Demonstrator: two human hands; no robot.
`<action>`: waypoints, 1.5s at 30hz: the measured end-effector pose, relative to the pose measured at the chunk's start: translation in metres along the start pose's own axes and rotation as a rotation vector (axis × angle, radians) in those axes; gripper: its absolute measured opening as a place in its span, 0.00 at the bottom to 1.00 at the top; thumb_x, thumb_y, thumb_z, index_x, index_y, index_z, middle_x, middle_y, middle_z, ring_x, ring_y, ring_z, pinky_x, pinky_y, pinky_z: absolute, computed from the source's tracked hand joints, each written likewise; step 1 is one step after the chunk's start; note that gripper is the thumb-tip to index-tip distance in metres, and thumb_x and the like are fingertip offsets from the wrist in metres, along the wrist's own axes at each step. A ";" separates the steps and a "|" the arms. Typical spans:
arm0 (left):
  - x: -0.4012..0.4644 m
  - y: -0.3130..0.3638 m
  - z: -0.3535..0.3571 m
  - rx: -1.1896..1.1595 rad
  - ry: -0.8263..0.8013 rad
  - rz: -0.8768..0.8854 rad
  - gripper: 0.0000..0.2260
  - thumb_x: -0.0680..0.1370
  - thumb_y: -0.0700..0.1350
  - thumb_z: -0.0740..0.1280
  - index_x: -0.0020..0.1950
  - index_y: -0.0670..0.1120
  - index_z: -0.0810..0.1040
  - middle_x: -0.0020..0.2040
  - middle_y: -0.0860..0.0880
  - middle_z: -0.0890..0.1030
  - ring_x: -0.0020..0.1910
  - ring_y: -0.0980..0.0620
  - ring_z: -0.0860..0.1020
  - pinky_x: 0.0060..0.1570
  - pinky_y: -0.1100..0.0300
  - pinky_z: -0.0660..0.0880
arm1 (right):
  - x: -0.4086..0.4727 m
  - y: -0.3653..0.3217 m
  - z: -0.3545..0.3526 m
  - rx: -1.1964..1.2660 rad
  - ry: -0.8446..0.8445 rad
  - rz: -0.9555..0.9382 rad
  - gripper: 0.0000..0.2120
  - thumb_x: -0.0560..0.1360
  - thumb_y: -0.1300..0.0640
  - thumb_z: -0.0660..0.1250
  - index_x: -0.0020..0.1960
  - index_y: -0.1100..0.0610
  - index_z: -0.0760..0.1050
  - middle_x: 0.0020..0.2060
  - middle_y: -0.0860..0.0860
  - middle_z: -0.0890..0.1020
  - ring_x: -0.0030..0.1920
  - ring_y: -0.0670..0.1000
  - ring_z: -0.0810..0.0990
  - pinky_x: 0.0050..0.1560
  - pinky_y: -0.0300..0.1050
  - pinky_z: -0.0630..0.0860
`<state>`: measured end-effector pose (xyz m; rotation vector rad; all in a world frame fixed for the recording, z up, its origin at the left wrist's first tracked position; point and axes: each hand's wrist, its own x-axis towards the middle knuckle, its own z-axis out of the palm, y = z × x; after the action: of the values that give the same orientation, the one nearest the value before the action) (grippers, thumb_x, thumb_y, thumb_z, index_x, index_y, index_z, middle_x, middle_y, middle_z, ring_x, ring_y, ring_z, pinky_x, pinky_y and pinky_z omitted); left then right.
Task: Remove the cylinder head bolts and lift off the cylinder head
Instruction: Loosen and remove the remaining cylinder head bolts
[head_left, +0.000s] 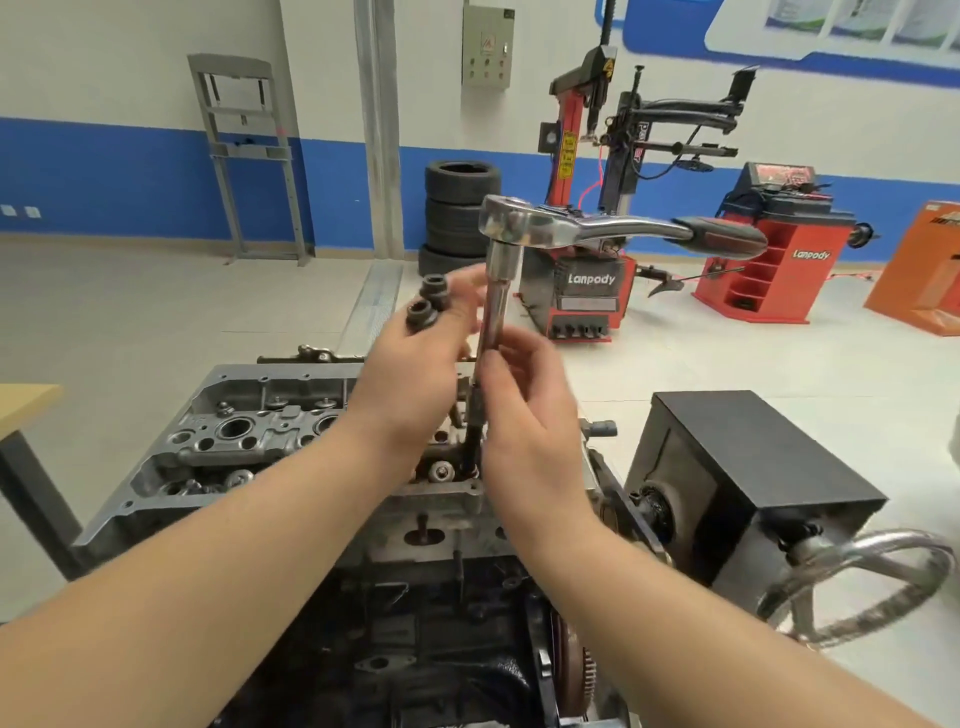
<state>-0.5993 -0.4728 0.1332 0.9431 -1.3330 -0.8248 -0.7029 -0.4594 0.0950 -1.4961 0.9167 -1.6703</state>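
Both forearms are reaching in from the bottom edge toward the head (249, 441), which is sitting on top of the block (441, 623) on an engine stand, just left of the stand's black box (753, 467) and handwheel (872, 587).

Right hand (524, 415) is pinching the extension (493, 317) between thumb and curled fingers, low on the bar. That bar is standing nearly upright, its dark lower end going down into a recess at the head's near right corner; whether a bolt is on its tip cannot be told. Up top, the ratchet (597, 226) is sitting on the bar with its handle pointing right.

Left hand (415, 374) is holding two dark bolts (426, 306), heads sticking up past the curled fingers, while its fingertips are lying just beside the bar.

Beyond, tyres (460, 208) are stacked by the wall, beside a tyre changer (587, 208) and a red balancer (769, 249).
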 end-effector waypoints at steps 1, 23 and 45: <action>0.004 0.007 -0.005 0.041 0.031 0.042 0.15 0.85 0.60 0.59 0.63 0.61 0.83 0.58 0.57 0.85 0.61 0.55 0.82 0.67 0.47 0.77 | 0.000 0.003 0.007 0.051 -0.031 0.073 0.07 0.86 0.53 0.62 0.61 0.49 0.77 0.52 0.46 0.84 0.55 0.46 0.82 0.59 0.49 0.79; 0.057 0.084 -0.034 0.627 -0.410 0.468 0.13 0.87 0.44 0.61 0.58 0.42 0.85 0.63 0.52 0.84 0.64 0.58 0.80 0.68 0.59 0.74 | 0.047 -0.011 0.022 0.210 -0.082 0.300 0.26 0.86 0.43 0.55 0.40 0.61 0.73 0.30 0.55 0.75 0.31 0.54 0.72 0.33 0.48 0.68; 0.046 0.086 -0.021 0.723 -0.254 0.473 0.15 0.86 0.50 0.61 0.54 0.43 0.85 0.52 0.37 0.84 0.55 0.39 0.81 0.58 0.42 0.75 | 0.011 -0.008 0.058 -0.083 0.252 0.077 0.06 0.77 0.47 0.64 0.43 0.46 0.70 0.33 0.38 0.77 0.33 0.43 0.73 0.35 0.49 0.67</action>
<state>-0.5774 -0.4775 0.2301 1.0164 -2.0395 -0.0768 -0.6467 -0.4681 0.1124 -1.3042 1.1760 -1.8110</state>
